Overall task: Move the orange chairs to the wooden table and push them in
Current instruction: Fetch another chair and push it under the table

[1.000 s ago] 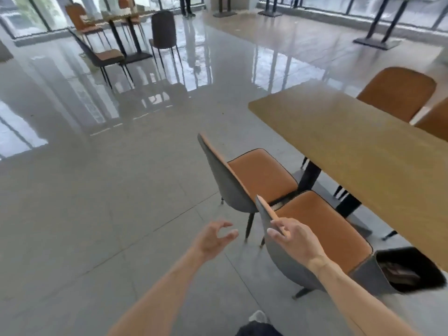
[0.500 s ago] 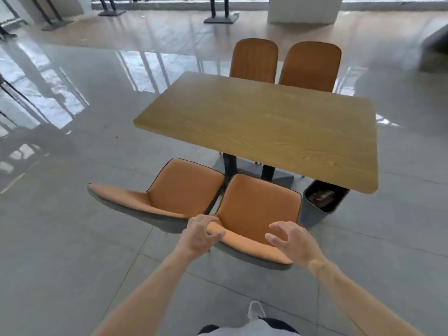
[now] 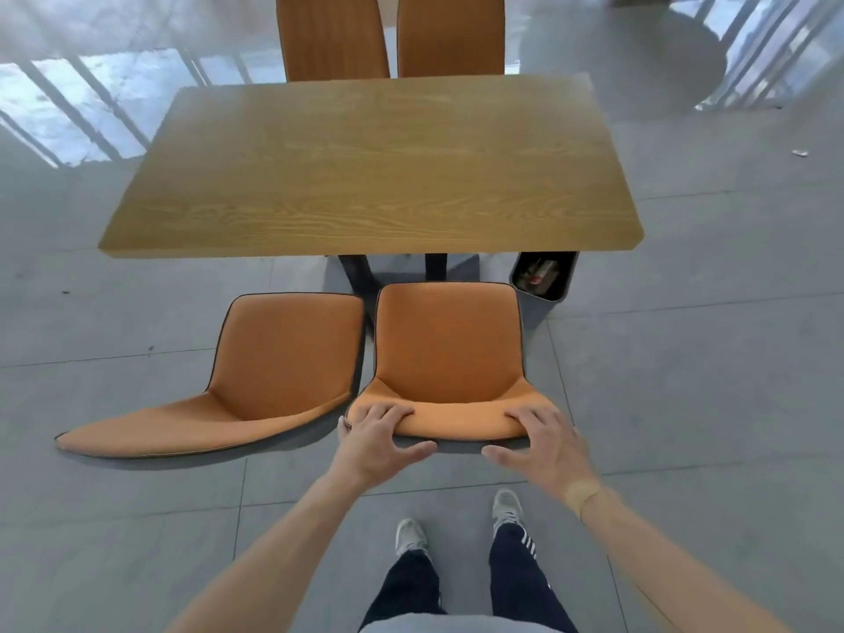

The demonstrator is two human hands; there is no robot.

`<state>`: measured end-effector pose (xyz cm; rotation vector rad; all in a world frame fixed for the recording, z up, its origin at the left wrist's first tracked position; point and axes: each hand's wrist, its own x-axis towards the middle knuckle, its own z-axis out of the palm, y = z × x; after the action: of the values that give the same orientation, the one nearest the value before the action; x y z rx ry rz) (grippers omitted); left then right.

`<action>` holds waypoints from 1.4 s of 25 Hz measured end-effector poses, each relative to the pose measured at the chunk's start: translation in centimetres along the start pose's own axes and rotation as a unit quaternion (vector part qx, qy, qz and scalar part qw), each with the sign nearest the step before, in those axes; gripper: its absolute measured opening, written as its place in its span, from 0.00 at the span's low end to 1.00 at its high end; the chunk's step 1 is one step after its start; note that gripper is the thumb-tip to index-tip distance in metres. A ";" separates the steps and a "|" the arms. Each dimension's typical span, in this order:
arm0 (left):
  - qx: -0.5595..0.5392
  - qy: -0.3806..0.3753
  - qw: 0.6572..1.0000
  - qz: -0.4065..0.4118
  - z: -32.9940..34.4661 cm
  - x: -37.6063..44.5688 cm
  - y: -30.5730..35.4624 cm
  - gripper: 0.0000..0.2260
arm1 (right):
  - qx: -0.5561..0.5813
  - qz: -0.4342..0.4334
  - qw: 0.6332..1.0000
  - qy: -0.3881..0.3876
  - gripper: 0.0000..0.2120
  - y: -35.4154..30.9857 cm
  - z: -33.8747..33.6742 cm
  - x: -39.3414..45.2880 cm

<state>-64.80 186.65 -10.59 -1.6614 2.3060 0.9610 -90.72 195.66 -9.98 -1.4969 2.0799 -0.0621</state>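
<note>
Grey tiled floor carries the table. Four chairs and a bin stand on it

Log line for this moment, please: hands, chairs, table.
left hand: grips near right chair backrest | right hand: same backrest | near left chair: untouched | wooden table: near chairs not pushed in

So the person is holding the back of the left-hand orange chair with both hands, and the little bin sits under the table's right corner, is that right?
Not quite. The head view shows both hands, left hand and right hand, gripping the backrest of the right-hand orange chair, not the left-hand orange chair, which nobody touches. The rest holds: the bin sits under the right near corner of the wooden table.
</note>
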 end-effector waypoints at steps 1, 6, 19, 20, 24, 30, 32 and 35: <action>0.006 0.005 1.000 0.003 0.1 0.1 0.0 0.39 | -0.011 0.007 1.000 0.006 0.40 -0.4 0.3 -0.1; 0.041 0.045 0.998 0.009 0.6 0.2 0.2 0.42 | -0.063 0.028 0.998 -0.013 0.46 -2.3 1.2 0.4; 0.035 0.091 0.995 0.030 -0.2 4.1 1.3 0.38 | -0.036 -0.003 0.999 0.006 0.47 -1.5 -1.1 4.7; 0.033 0.092 0.995 0.028 -0.3 4.5 1.6 0.38 | -0.036 -0.006 0.999 0.006 0.47 -1.2 -1.5 5.1; 0.037 0.099 0.994 0.023 0.4 4.7 2.5 0.38 | -0.046 -0.008 0.999 -0.003 0.47 -0.3 -2.2 5.6; 0.040 0.092 0.995 0.022 0.3 4.4 1.9 0.38 | -0.044 -0.002 0.999 0.002 0.45 -0.8 -1.6 5.2; 0.042 0.084 0.995 0.023 0.6 4.1 1.5 0.38 | -0.049 -0.001 0.999 -0.004 0.44 -1.0 -1.3 4.8; 0.041 0.084 0.995 0.023 0.3 4.0 1.3 0.37 | -0.049 -0.001 0.999 -0.016 0.43 -1.2 -1.2 4.7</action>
<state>-67.60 183.84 -12.16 -1.7226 2.4640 0.7506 -91.29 190.77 -10.49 -1.5473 2.0816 0.0632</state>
